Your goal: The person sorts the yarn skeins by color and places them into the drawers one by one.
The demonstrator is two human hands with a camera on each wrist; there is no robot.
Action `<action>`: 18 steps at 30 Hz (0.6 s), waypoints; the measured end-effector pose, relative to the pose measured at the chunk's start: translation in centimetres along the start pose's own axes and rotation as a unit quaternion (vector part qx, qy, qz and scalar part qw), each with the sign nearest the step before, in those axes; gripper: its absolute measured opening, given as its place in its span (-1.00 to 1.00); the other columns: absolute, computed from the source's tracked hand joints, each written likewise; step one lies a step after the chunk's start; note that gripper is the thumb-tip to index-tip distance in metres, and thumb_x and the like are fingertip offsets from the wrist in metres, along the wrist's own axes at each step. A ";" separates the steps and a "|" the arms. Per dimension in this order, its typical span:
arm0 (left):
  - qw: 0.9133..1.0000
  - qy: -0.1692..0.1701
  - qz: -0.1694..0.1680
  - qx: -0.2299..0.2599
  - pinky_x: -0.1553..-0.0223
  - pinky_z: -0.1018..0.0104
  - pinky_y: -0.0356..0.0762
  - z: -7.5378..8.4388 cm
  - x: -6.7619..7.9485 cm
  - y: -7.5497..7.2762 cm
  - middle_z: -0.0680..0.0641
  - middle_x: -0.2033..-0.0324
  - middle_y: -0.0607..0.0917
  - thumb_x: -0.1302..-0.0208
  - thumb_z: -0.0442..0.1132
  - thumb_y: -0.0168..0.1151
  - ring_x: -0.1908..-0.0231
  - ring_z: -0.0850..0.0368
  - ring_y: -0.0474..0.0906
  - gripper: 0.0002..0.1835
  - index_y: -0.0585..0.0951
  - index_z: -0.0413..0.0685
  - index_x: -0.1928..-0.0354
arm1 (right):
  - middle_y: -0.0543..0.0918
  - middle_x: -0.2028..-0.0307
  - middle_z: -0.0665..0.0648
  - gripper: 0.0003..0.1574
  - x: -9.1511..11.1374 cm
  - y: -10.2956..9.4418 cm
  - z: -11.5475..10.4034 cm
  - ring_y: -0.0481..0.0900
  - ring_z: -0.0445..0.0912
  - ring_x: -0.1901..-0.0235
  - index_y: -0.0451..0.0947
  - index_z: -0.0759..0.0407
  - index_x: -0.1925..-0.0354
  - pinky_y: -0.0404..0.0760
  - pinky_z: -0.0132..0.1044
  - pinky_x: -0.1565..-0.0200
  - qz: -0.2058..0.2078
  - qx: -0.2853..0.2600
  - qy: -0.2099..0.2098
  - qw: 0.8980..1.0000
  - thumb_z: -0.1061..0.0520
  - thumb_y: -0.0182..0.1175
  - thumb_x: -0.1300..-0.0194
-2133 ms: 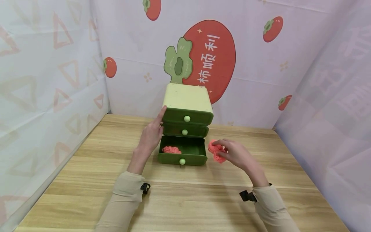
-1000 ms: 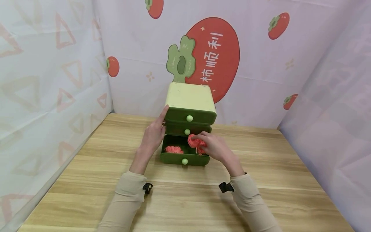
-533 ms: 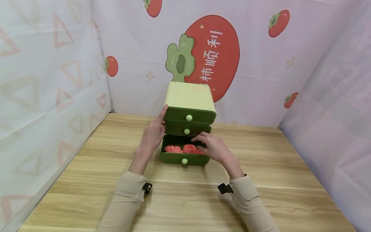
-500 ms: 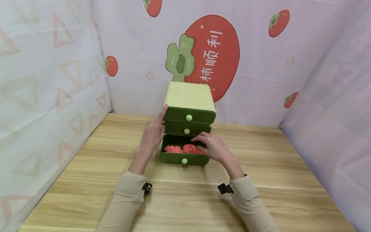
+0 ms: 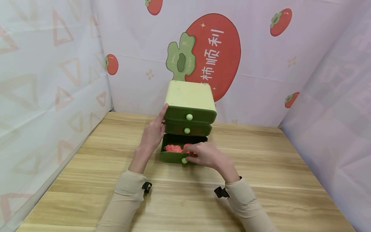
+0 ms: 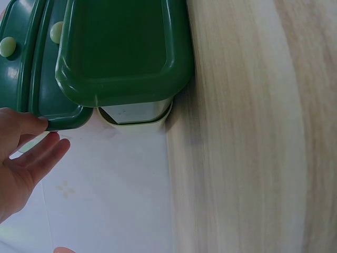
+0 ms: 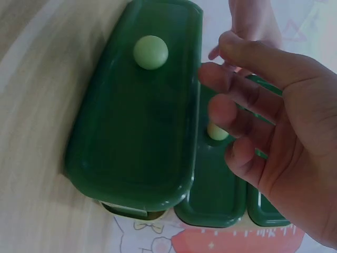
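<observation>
A small chest of drawers with a cream top [image 5: 189,94] and green fronts stands at the back of the table. Its bottom drawer [image 5: 171,157] is pulled out, with coral-red bundles of yarn [image 5: 173,148] inside. My left hand [image 5: 152,134] touches the chest's left side, its index finger at the upper corner; in the left wrist view, fingers [image 6: 45,158] stretch past a drawer front's edge. Over the bottom drawer's front hovers my right hand [image 5: 204,154], loosely bent and holding nothing, overlapping the pale round knob [image 5: 184,160] and part of the yarn.
The upper drawers, including the middle one [image 5: 200,130], sit above the bottom drawer with round knobs. A wood-grain table [image 5: 179,199] lies beneath. White printed cloth walls [image 5: 130,87] enclose the back and both sides.
My right hand has carried two yarn bundles from the drawer's right into it and let them go. It has since moved towards the drawer's front knob. The left hand stays put.
</observation>
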State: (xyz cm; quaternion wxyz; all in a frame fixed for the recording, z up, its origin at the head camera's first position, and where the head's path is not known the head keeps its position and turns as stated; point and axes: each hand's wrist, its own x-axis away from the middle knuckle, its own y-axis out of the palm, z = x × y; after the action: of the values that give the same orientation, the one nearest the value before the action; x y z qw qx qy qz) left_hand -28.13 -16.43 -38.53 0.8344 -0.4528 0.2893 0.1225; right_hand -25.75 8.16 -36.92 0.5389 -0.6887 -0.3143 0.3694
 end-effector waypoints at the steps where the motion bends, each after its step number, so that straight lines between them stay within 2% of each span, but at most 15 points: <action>1: 1.000 0.000 0.000 0.001 0.48 0.15 0.59 0.0 0.0 0.0 -0.25 0.15 0.74 -0.28 -0.53 0.21 0.43 -0.12 0.63 0.06 -0.11 0.40 -0.59 | 0.71 0.31 -0.20 -0.74 0.0 0.1 0.0 0.58 -0.35 0.43 0.70 -0.12 0.06 0.54 -0.43 0.37 -0.008 -0.007 -0.003 1.000 -0.05 0.36 -0.28; 5: 1.000 0.003 0.001 0.001 0.46 0.13 0.60 0.1 0.0 0.0 -0.26 0.14 0.74 -0.28 -0.54 0.21 0.39 -0.14 0.66 0.06 -0.10 0.40 -0.59 | 0.68 0.33 -0.23 -0.73 -0.1 0.6 -0.3 0.50 -0.39 0.50 0.70 -0.12 0.05 0.53 -0.44 0.36 -0.040 -0.044 0.001 0.998 -0.06 0.35 -0.28; 12: 1.000 0.008 0.002 0.005 0.46 0.13 0.60 0.0 0.1 0.0 -0.27 0.13 0.74 -0.28 -0.54 0.20 0.39 -0.14 0.66 0.05 -0.10 0.39 -0.59 | 0.63 0.39 -0.14 -0.72 0.0 1.0 -0.9 0.45 -0.32 0.79 0.66 -0.06 -0.03 0.53 -0.43 0.52 -0.112 -0.113 0.057 0.986 0.00 0.29 -0.36; 18: 1.000 0.006 0.002 0.007 0.51 0.19 0.55 0.1 0.2 -0.1 -0.28 0.13 0.73 -0.27 -0.55 0.19 0.46 -0.11 0.61 0.06 -0.10 0.40 -0.59 | 0.54 0.62 -0.05 -0.72 -0.1 1.0 -1.3 0.43 -0.25 0.79 0.65 -0.07 -0.05 0.51 -0.32 0.68 -0.134 -0.113 0.093 0.980 0.04 0.27 -0.38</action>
State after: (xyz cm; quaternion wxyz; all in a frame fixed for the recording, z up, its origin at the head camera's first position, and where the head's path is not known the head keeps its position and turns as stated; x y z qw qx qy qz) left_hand -27.95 -16.41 -38.56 0.8357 -0.4472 0.2958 0.1190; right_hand -24.71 7.21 -37.68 0.5291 -0.7281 -0.3919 0.1909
